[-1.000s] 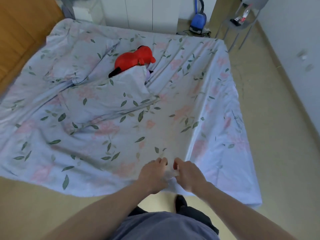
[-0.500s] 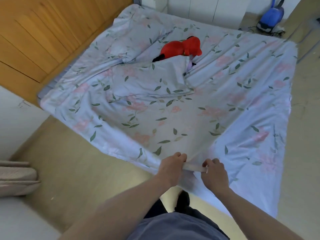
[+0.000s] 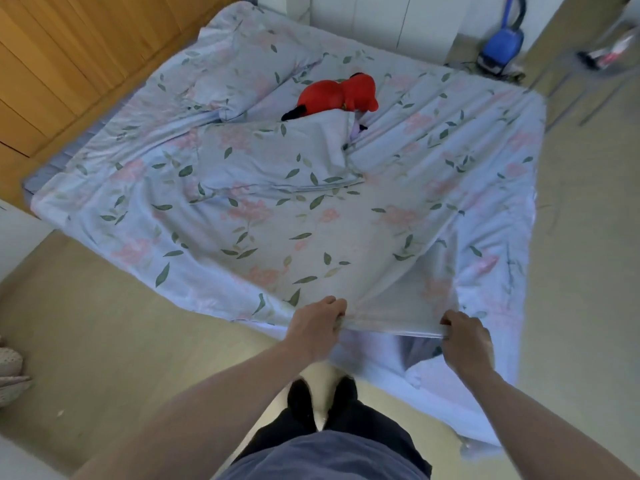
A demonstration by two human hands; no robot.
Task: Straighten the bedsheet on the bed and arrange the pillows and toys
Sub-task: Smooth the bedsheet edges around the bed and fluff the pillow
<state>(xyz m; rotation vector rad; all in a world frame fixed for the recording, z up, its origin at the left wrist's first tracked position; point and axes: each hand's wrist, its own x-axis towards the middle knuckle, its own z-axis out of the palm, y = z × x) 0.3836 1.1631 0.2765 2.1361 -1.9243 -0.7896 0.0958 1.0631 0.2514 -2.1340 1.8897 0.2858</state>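
A pale blue floral bedsheet point(image 3: 277, 233) covers the bed, wrinkled across the middle. My left hand point(image 3: 317, 327) and my right hand point(image 3: 465, 341) each grip its near edge, held taut between them and lifted off the corner. A pillow point(image 3: 277, 157) in matching fabric lies mid-bed. A second pillow point(image 3: 242, 81) sits near the headboard. A red plush toy point(image 3: 336, 97) lies behind the mid-bed pillow, partly hidden by it.
A wooden headboard point(image 3: 69, 64) runs along the left. White wardrobe doors point(image 3: 381, 19) stand past the bed. A blue vacuum cleaner point(image 3: 502, 46) and a chair point(image 3: 606, 60) are at the far right. Beige floor surrounds the bed. My feet point(image 3: 322, 400) stand at the corner.
My hands have moved apart along the sheet's edge, the right one sliding rightward, stretching the edge taut. The view has swung toward the headboard side.
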